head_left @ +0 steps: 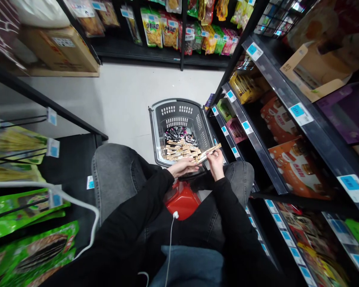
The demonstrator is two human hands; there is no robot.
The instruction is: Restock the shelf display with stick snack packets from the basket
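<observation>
My left hand (184,167) is palm up at the near rim of a grey shopping basket (155,131), its fingers under one end of some long, slim beige packets (208,153). My right hand (216,162) pinches the same packets towards their other end. How many there are is too small to tell. Inside the basket lies a heap of similar beige stick packets (179,149). Behind these, at the far end, are small black and purple packets (179,131). The basket stands on the floor between my knees.
A red object (184,203), perhaps a stool, is between my legs. Shelves of snack boxes (302,167) rise close on my right. Hanging green bags (42,251) and a white cable (86,207) are at my left. Cardboard boxes (60,52) stand at far left.
</observation>
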